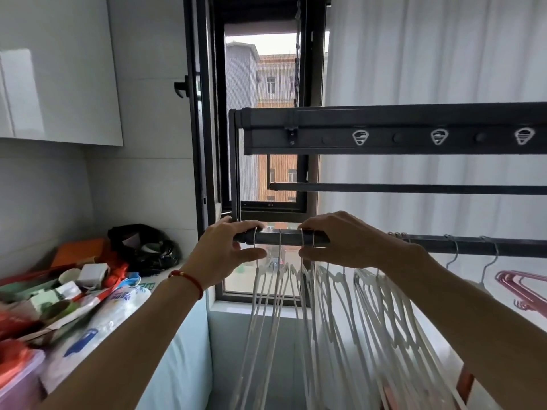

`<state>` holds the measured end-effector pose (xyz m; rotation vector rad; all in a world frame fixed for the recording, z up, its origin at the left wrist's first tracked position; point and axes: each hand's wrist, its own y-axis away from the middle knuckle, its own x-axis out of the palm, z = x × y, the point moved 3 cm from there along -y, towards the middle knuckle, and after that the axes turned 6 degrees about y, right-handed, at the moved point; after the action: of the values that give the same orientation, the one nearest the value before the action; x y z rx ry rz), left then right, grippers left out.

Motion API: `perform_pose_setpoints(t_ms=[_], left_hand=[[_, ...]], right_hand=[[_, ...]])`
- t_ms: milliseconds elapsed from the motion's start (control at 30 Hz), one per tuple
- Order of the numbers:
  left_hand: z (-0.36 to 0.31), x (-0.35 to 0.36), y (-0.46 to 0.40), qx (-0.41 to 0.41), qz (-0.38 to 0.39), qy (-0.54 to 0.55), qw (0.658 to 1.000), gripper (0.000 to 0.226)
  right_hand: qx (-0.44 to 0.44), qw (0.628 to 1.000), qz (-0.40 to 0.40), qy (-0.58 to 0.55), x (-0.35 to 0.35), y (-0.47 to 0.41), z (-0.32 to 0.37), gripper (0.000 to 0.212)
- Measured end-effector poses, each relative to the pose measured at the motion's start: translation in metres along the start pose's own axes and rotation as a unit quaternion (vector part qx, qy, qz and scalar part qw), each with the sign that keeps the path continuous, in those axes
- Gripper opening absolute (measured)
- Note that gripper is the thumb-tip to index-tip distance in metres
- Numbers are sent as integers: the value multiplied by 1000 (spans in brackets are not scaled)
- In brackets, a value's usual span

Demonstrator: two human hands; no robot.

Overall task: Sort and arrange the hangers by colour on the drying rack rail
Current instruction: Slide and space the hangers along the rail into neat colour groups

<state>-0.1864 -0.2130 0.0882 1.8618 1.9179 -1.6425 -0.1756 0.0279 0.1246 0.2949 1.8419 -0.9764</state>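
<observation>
Two hands work the near rail point(444, 245) of the drying rack, at its left end by the window. On the far left, a counter point(165, 335) carries a jumble of packets and boxes, well apart from the work. The left hand point(225, 253), a red bracelet point(189, 282) on its wrist, curls over the rail's end: fingers on top, thumb beneath, pinching the wire hook of the leftmost white hanger. Between the hands, one more white hook sits alone on the bare stretch of rail. The right hand point(340, 241) grips the rail the same way, fingers pressed together over the top and thumb under, closed on a pair of hooks at the edge of a tight bunch. The white hangers point(325, 321) droop in a thick fan below both hands, their bodies overlapping and tangled. Farther right, two hooks hang singly, and at the far right edge a pink hanger point(521, 285) group shows, partly cut off by the frame.

The step in hand looks like gathering the white group at the left end, spacing or closing up the hooks one by one. The next move likely calls for sliding the loose hooks together along the rail, lifting each slightly so it does not catch, and keeping the tangled bodies below from dragging neighbours along.
</observation>
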Motion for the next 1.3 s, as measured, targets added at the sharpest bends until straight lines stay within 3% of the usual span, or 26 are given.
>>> perform_pose_setpoints(t_ms=[133,333,500,667,833,933,1100,1300], left_hand=[[-1,-1,1,10,2,-1,1000,57],[-1,0,2,1,2,4,1000,57],[-5,0,3,10,1,-1,1000,55],[-7,0,4,14,3,4,1000,55],[-8,0,4,15,5,1,1000,56],[-8,0,4,13,7,0,1000,56],[-8,0,5,12,4,-3,1000,57],[-6,-1,3,10,8,-8,1000,56]], right_hand=[[-8,1000,-9,-16,0,0,-2,27],[-9,999,-24,-33,0,3,-8,52],[-9,999,-15,-37,-1,5,-11,58],[18,999,-20,17,-2,18,-19,70],[25,1000,-7,15,-6,27,-22,50],[31,999,5,4,-10,30,-22,55],[29,999,24,-30,-16,34,-21,39],[38,999,25,-25,-18,35,-22,40]])
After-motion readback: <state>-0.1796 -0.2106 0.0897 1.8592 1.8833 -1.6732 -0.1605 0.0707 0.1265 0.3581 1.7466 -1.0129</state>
